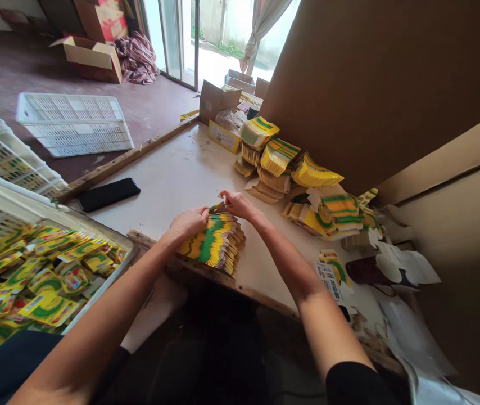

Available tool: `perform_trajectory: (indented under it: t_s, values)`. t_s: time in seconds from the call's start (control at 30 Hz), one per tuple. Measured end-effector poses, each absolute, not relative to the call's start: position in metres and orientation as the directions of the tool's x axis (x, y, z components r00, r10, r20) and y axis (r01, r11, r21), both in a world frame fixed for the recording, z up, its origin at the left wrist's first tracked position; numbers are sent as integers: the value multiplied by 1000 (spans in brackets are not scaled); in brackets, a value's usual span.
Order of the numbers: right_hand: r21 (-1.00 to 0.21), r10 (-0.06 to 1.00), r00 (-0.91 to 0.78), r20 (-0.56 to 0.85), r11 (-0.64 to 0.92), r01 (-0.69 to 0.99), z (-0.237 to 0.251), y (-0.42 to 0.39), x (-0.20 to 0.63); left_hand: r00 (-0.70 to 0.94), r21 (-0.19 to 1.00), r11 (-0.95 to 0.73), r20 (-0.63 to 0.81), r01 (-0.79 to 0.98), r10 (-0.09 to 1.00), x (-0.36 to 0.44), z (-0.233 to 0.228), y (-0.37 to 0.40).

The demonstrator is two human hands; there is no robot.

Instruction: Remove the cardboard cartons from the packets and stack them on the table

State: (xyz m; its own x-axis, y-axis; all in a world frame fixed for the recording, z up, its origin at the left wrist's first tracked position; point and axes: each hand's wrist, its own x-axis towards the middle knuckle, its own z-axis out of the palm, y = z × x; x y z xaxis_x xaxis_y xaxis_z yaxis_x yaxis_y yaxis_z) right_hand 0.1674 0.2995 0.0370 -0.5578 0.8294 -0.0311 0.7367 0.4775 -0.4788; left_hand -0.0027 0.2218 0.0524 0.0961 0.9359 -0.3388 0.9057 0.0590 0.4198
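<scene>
A row of flattened yellow and green cardboard packets point(210, 242) stands packed together at the table's front edge. My left hand point(190, 221) is closed at the far left end of this row, thumb and fingers pinching the edge of one packet point(217, 208). Across from it, my right hand point(238, 203) has its fingers bent and pinched at the other side of the same packet. Most of that packet is hidden by my hands. Both forearms reach in from below, one on each side of the row.
Stacked bundles of yellow packets point(280, 154) line the table's right side. A black phone point(109, 194) lies at the left edge. A white crate point(128, 256) of finished-looking packets stands at lower left. A dark mug point(364, 270) and papers sit at right.
</scene>
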Motion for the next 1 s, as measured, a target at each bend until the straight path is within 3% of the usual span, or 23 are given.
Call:
perform_trajectory:
  t_s: [0.17, 0.4, 0.63, 0.8, 1.0]
  values:
    - [-619, 873, -482, -65, 344, 706, 36, 309, 152, 119, 445, 50, -343, 894, 932, -2, 53, 220]
    - [-832, 905, -331, -267, -43, 554, 25, 309, 139, 182, 501, 2, -318, 865, 931, -6, 47, 222]
    - [-820, 830, -251, -498, -358, 446, 28, 315, 134, 229, 500, -71, -262, 863, 938, -4, 40, 220]
    - [-769, 808, -177, -562, -431, 472, 23, 319, 118, 249, 482, -107, -241, 870, 938, -3, 39, 218]
    - [-822, 854, -173, -491, -389, 415, 21, 313, 122, 175, 460, -37, -262, 887, 949, -2, 43, 215]
